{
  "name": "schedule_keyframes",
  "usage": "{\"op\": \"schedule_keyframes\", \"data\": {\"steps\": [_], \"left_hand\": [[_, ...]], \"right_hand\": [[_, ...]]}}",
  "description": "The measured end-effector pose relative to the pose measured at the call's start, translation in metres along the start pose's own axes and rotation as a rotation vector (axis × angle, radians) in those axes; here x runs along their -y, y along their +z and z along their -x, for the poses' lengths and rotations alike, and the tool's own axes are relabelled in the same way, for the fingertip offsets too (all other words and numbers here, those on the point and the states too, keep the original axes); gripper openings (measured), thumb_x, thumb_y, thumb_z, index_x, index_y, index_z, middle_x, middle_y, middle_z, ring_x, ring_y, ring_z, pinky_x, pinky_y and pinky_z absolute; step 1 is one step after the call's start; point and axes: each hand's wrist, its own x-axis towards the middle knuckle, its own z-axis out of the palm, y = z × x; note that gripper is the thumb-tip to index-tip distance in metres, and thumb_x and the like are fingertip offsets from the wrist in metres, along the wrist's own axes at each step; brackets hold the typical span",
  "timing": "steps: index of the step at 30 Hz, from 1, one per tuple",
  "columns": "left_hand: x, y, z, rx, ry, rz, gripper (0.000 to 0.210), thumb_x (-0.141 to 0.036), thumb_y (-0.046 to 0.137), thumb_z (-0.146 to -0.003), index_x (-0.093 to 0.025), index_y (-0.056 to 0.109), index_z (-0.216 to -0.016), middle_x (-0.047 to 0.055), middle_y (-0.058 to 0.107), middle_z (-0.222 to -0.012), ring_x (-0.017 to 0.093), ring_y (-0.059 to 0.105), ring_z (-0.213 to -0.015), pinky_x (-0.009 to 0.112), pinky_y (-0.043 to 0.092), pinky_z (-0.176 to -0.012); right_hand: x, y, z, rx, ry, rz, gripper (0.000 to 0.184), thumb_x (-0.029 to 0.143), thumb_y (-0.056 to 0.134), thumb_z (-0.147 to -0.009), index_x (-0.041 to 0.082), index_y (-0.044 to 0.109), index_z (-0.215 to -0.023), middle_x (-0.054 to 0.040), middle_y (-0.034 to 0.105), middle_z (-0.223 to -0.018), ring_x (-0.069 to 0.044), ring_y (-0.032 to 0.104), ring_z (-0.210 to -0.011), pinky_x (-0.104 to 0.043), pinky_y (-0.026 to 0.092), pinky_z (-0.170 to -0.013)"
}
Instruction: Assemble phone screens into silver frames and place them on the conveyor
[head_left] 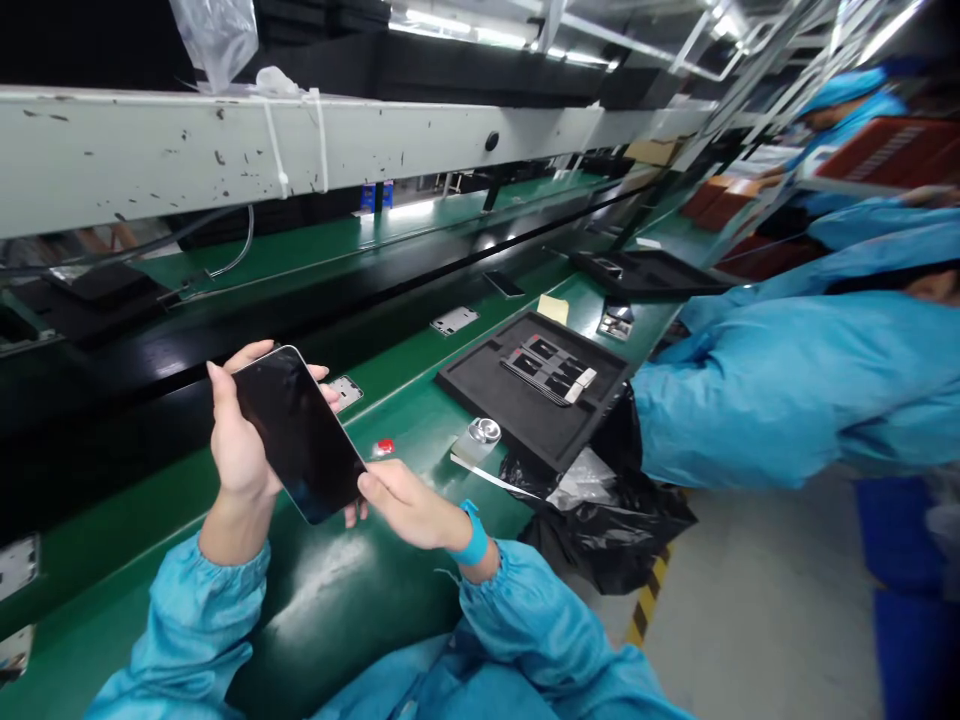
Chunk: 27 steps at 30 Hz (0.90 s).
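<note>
Above the green bench, a smartphone [300, 435] with a dark, blank screen is held tilted between my two hands. My left hand [241, 440] wraps its left side and upper end, with fingertips showing past the far edge. At the lower right corner, my right hand [409, 505] pinches the phone between thumb and fingers; some of those fingers are hidden beneath it. A blue band [472, 535] circles my right wrist. Just behind the phone lies a pale phone part [346, 392], and a small red item [384, 447] rests near my right hand.
A black tray [480, 378] holding several phone parts sits to the right, with a roll of tape [484, 432] before it. A black plastic bag [600, 535] hangs at the bench edge. Co-workers in blue [787, 390] are close on the right. A white beam [420, 140] crosses above.
</note>
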Motion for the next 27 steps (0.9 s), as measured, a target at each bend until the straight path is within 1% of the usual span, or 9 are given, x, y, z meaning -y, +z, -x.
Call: {"op": "schedule_keyframes", "data": {"steps": [2,6,8,11,14,17,19,24,27], "left_hand": [[-0.003,0.0,-0.002,-0.008,-0.017,0.02,0.053,-0.077,0.055,-0.102,-0.028,0.065,-0.119,0.007,0.084,-0.089,0.026,0.08,-0.068,0.039,0.068,-0.058],[0.002,0.002,0.001,0.0,-0.033,0.024,0.057,-0.081,0.054,-0.101,-0.028,0.066,-0.12,0.007,0.083,-0.09,0.026,0.08,-0.068,0.039,0.068,-0.06],[0.006,0.004,0.002,0.006,-0.018,0.02,0.057,-0.08,0.055,-0.101,-0.028,0.067,-0.119,0.008,0.083,-0.091,0.026,0.08,-0.069,0.039,0.068,-0.061],[0.01,0.006,0.005,0.003,0.04,0.029,0.054,-0.077,0.057,-0.102,-0.027,0.067,-0.119,0.007,0.083,-0.091,0.024,0.079,-0.069,0.037,0.068,-0.062],[0.011,0.007,0.009,0.007,0.096,0.031,0.049,-0.076,0.057,-0.103,-0.032,0.066,-0.123,0.004,0.083,-0.095,0.023,0.078,-0.073,0.036,0.067,-0.064],[0.011,0.009,0.012,0.026,0.099,0.022,0.044,-0.075,0.056,-0.103,-0.039,0.065,-0.126,0.002,0.083,-0.098,0.022,0.078,-0.076,0.036,0.067,-0.066],[0.011,0.011,0.014,0.014,0.11,0.043,0.044,-0.075,0.057,-0.103,-0.038,0.066,-0.124,0.002,0.082,-0.097,0.022,0.077,-0.076,0.036,0.066,-0.067],[0.016,0.016,0.016,-0.047,0.172,0.061,0.042,-0.075,0.059,-0.102,-0.037,0.069,-0.118,0.0,0.081,-0.095,0.02,0.076,-0.078,0.035,0.066,-0.072],[0.02,0.014,0.014,-0.057,0.177,0.058,0.046,-0.079,0.054,-0.103,-0.038,0.069,-0.119,-0.002,0.081,-0.096,0.02,0.076,-0.08,0.035,0.066,-0.074]], "right_hand": [[-0.002,-0.004,0.002,0.076,0.015,-0.039,0.081,0.093,0.036,-0.099,0.02,0.064,-0.08,-0.0034,0.068,-0.068,-0.017,0.067,-0.064,-0.03,0.057,-0.065],[-0.004,-0.016,0.0,0.17,0.026,-0.003,0.081,0.088,0.038,-0.102,0.02,0.062,-0.066,-0.0011,0.062,-0.055,-0.013,0.061,-0.052,-0.027,0.052,-0.058],[-0.006,-0.018,-0.001,0.163,0.047,-0.021,0.081,0.088,0.042,-0.101,0.02,0.062,-0.063,0.0002,0.059,-0.051,-0.012,0.058,-0.048,-0.026,0.05,-0.054],[-0.011,-0.012,-0.004,0.089,0.056,-0.097,0.075,0.088,0.061,-0.092,0.019,0.065,-0.063,-0.0004,0.063,-0.051,-0.014,0.061,-0.049,-0.027,0.052,-0.054],[-0.016,-0.005,-0.006,0.021,0.093,-0.17,0.066,0.08,0.078,-0.083,0.019,0.065,-0.063,0.0004,0.063,-0.05,-0.014,0.061,-0.047,-0.027,0.053,-0.052],[-0.02,0.0,-0.008,-0.013,0.125,-0.203,0.063,0.075,0.081,-0.083,0.019,0.065,-0.061,0.0014,0.06,-0.048,-0.013,0.059,-0.044,-0.026,0.052,-0.05],[-0.022,0.005,-0.01,-0.017,0.104,-0.233,0.064,0.078,0.082,-0.08,0.018,0.066,-0.062,0.0006,0.062,-0.05,-0.013,0.061,-0.047,-0.027,0.054,-0.053],[-0.023,0.018,-0.015,0.087,0.039,-0.353,0.069,0.084,0.083,-0.073,0.017,0.07,-0.065,-0.0016,0.067,-0.057,-0.015,0.068,-0.058,-0.029,0.059,-0.061],[-0.023,0.023,-0.017,0.078,0.074,-0.382,0.067,0.08,0.086,-0.073,0.017,0.068,-0.061,-0.0014,0.066,-0.056,-0.014,0.066,-0.054,-0.027,0.057,-0.059]]}}
